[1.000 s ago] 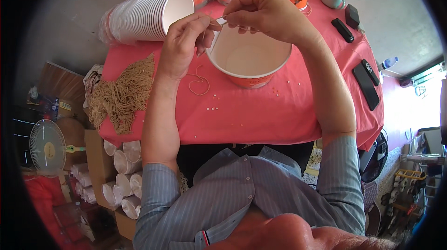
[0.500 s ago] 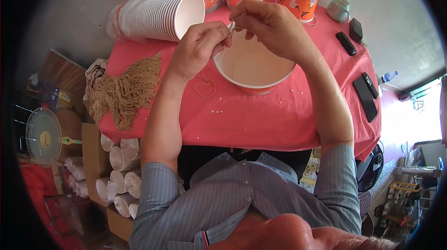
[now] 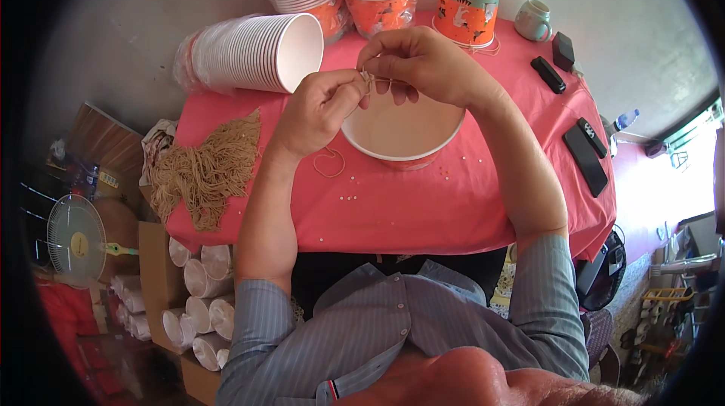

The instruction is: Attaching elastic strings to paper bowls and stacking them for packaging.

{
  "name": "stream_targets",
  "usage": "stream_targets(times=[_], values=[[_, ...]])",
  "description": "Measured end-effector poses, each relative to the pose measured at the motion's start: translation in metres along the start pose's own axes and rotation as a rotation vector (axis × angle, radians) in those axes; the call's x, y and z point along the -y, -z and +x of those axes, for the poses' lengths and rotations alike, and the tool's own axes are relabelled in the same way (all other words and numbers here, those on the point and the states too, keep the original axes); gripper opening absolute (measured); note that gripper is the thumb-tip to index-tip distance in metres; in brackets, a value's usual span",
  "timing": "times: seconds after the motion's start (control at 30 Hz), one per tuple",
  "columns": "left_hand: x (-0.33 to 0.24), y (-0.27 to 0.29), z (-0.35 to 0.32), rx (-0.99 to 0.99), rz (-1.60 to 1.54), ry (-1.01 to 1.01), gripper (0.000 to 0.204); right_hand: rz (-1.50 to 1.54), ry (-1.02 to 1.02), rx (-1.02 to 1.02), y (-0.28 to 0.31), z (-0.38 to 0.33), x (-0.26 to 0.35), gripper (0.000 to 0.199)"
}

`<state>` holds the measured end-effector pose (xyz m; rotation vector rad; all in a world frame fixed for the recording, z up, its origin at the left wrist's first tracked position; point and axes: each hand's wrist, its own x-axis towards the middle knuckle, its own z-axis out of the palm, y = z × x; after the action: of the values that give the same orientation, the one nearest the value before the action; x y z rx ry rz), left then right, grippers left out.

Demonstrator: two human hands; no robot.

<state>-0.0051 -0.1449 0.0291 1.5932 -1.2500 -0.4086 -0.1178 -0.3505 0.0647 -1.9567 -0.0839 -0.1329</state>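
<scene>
Both forearms are reaching up from the near edge. The left hand (image 3: pixel 321 108) and right hand (image 3: pixel 423 66) are pinching a thin tan string (image 3: pixel 368 83) between fingertips, above the paper bucket (image 3: pixel 400 138), white and empty inside, mid-table. A string bundle (image 3: pixel 204 172) is lying at the left edge; stacked cups (image 3: pixel 253 51) are lying sideways at the far left corner.

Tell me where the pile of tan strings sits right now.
In the head view, the pile of tan strings lies on the left end of the pink table, below the sideways stack of white paper cups and left of the left hand.
</scene>
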Motion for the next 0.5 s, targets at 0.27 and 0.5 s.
stream_targets(times=[0.27,0.5], values=[[-0.010,-0.007,-0.001,-0.033,0.131,0.058,0.028,0.085,-0.024,0.033,0.007,-0.001,-0.003,0.018],[-0.007,-0.011,0.000,-0.071,0.208,-0.018,0.028,0.094,-0.034,0.039,0.007,0.003,-0.007,0.017]])
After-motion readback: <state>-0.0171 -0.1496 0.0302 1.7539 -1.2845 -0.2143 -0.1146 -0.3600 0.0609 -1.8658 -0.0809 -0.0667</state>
